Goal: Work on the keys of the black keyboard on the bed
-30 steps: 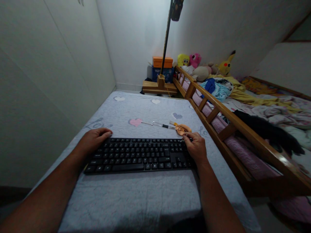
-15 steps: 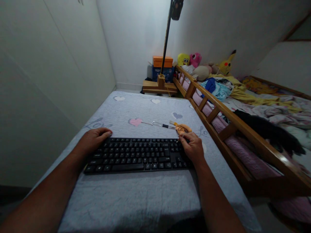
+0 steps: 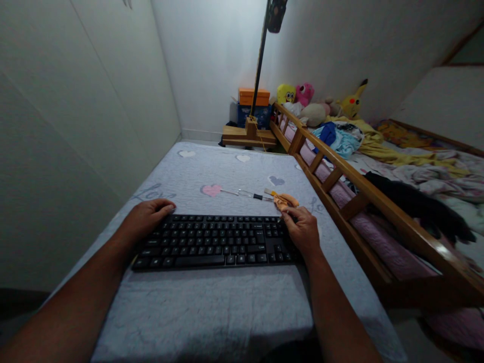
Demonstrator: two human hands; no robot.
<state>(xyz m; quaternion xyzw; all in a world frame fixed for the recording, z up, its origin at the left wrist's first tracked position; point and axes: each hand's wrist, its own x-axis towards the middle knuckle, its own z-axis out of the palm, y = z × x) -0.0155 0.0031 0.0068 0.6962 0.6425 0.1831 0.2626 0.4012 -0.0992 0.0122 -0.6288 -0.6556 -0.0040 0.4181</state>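
Note:
A black keyboard point(image 3: 219, 241) lies flat on the grey-blue bedspread in front of me. My left hand point(image 3: 149, 218) is closed around its left end, thumb along the far corner; the fingers are mostly hidden. At the opposite end my right hand point(image 3: 303, 231) grips the far right corner, covering part of the number pad. Just beyond that hand rests a crumpled orange cloth point(image 3: 288, 199). Beside the cloth are a small brush point(image 3: 269, 192) with a yellow band and a thin wire tool point(image 3: 257, 196) with a black sleeve, its wire loop pointing left.
The bedspread point(image 3: 212, 307) is printed with hearts. A wooden bed rail point(image 3: 340, 154) runs along the right, with clothes and plush toys behind it. Pale panels point(image 3: 86, 131) stand on the left. A pole on a wooden base point(image 3: 245, 135) and boxes point(image 3: 254, 96) are at the back.
My right hand has shifted very slightly to the right along the keyboard's far corner. My left hand and the keyboard look the same.

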